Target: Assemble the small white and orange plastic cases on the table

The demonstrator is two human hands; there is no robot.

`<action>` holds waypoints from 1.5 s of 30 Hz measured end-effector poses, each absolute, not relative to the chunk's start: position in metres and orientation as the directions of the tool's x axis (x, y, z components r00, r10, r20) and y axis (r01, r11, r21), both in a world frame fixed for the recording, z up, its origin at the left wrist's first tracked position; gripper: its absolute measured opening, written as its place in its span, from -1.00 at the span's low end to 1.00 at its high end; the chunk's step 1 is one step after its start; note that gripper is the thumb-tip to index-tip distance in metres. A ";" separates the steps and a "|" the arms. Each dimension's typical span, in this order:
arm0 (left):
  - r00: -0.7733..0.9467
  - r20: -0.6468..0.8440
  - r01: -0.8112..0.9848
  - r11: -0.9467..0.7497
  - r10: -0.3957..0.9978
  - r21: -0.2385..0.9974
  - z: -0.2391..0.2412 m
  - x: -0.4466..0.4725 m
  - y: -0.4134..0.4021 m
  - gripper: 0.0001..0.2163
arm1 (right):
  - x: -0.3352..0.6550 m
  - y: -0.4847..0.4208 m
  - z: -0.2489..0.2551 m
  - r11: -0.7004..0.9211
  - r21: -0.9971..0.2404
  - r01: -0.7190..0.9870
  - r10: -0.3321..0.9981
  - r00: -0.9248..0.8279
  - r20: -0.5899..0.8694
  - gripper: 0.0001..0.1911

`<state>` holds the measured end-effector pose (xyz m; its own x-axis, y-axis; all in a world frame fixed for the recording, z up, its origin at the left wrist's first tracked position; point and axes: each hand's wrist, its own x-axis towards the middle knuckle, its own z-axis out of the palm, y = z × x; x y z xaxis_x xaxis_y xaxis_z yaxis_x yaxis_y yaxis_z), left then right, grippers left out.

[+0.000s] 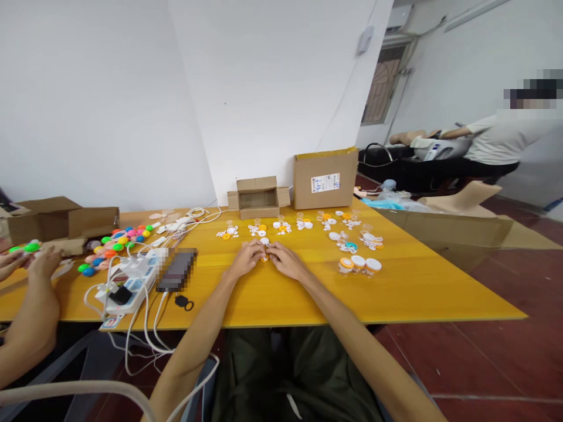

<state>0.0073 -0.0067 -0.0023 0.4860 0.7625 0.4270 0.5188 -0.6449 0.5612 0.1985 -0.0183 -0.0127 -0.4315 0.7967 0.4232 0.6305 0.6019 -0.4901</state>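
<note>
Saw open cardboard box (100, 220) with contents hidden, then bright round balls (123, 240) heaped near white power strip (143, 281). Saw left hand (247, 258) and right hand (287, 261) narrowed to pinch on small orange-and-white piece (264, 258), partly covered, over smooth yellow table (409, 287). Noted small open carton (259, 214) behind with shaded interior, then taped box (303, 181). Rightward, logged three clear plastic jars (358, 265) with orange-and-white lids and unclear contents.

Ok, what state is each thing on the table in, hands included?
Left hand: fingers curled at a small piece, grip unclear
Right hand: fingers curled at the same piece, grip unclear
Jars: three upright, lids on
Parts: loose, in clusters
Small box: open, flaps out
Big box: standing, taped along top
Left box: flaps unfolded
Power strip: plugs in
Phone: flat, screen unreadable
Balls: loose
</note>
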 end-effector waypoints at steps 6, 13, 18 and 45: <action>0.495 0.424 0.507 -0.649 0.758 0.567 -0.002 0.007 -0.006 -0.82 | 0.200 -0.018 -0.011 0.600 -0.519 0.609 0.799 -0.422 0.429 -0.73; 0.487 0.419 0.527 -0.640 0.766 0.559 -0.004 0.007 -0.005 -0.82 | 0.199 -0.017 -0.013 0.587 -0.499 0.638 0.808 -0.422 0.411 -0.73; 0.486 0.426 0.524 -0.645 0.763 0.557 -0.005 0.006 -0.004 -0.83 | 0.199 -0.015 -0.016 0.611 -0.477 0.631 0.789 -0.437 0.432 -0.72; 0.488 0.432 0.541 -0.652 0.758 0.532 0.000 0.008 -0.009 -0.83 | 0.200 -0.017 -0.013 0.632 -0.449 0.632 0.773 -0.468 0.428 -0.70</action>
<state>0.0079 -0.0087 0.0000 0.4882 0.7581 0.4324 0.5407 -0.6517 0.5320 0.2003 -0.0174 -0.0132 -0.4683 0.7729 0.4282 0.6318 0.6317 -0.4492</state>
